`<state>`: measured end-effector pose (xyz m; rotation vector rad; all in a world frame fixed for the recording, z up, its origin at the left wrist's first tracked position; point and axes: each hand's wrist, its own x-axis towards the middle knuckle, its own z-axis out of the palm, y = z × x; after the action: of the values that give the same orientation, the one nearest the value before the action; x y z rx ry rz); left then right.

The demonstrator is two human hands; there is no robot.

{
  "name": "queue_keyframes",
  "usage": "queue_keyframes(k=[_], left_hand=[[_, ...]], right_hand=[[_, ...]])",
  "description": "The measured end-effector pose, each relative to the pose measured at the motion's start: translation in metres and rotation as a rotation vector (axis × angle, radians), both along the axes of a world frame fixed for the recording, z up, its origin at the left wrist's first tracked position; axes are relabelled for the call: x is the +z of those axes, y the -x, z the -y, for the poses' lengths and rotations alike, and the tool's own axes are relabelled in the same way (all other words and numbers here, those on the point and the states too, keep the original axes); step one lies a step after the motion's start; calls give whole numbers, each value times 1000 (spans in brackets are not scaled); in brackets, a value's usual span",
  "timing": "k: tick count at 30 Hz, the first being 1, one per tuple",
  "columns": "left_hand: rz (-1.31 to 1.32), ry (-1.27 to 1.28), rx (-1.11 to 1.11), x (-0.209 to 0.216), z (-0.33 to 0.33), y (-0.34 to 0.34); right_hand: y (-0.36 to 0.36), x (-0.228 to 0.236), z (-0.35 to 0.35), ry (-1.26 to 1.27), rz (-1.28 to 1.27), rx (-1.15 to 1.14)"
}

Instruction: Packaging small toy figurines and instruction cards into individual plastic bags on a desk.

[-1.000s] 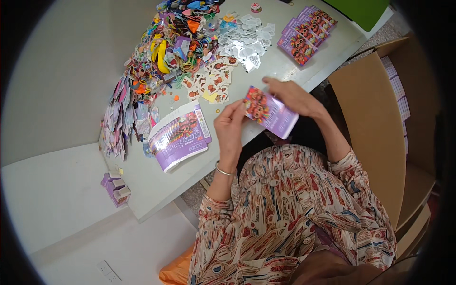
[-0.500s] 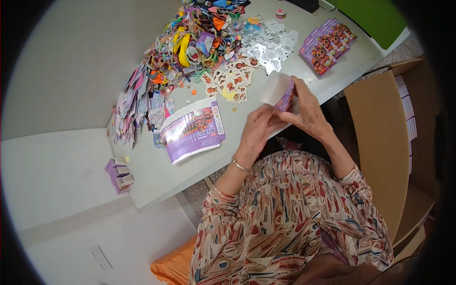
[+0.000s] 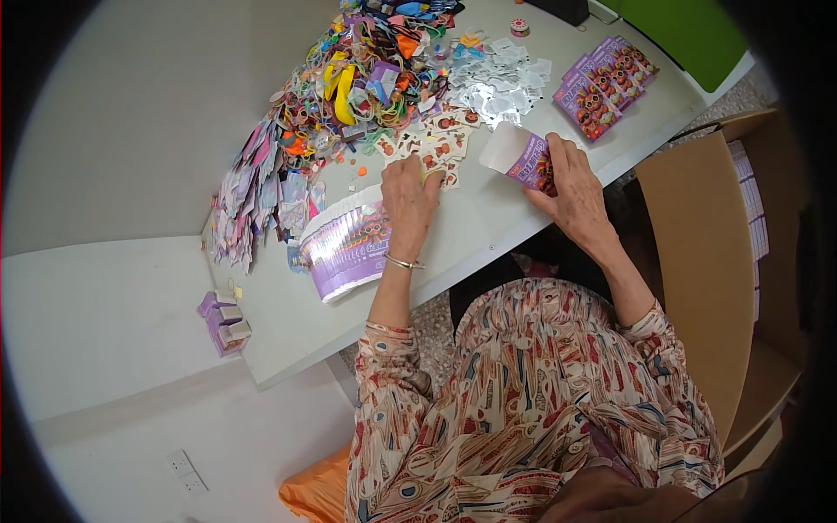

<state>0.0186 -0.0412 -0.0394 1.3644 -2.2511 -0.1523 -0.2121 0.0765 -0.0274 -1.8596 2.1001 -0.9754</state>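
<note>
My right hand [image 3: 575, 193] grips a small purple printed box [image 3: 534, 164] from its right side. The box is tilted over the table, and its white open end and flap face up and left. My left hand [image 3: 408, 207] reaches over the table with thumb and fingers apart, fingertips at a pile of small white picture cards [image 3: 446, 146] with reddish cartoon figures. Whether the fingertips touch a card is hard to see. Beneath my left wrist lies a fanned stack of flat purple cartons [image 3: 344, 253], partly covered by it.
A heap of colourful small toys and cords [image 3: 357, 87] spreads at the back, beside clear packets [image 3: 501, 87] and folded leaflets [image 3: 248, 192]. Filled purple boxes [image 3: 593, 105] lie at the right. A large cardboard box [image 3: 697, 279] stands beside the table; purple pieces [image 3: 224, 327] sit at the left edge.
My left hand has left the purple box and moved up and left to the picture cards. The right hand keeps the box, now turned with more of its printed side showing.
</note>
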Motion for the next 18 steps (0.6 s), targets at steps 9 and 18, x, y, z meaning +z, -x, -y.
queue_keyframes(k=[9,18], left_hand=[[83,151,-35,-8,14,5],[-528,-45,9,53,-8,25]], right_hand=[[-2,2,1,-11,-8,7],[-16,15,1,-89,-60,60]])
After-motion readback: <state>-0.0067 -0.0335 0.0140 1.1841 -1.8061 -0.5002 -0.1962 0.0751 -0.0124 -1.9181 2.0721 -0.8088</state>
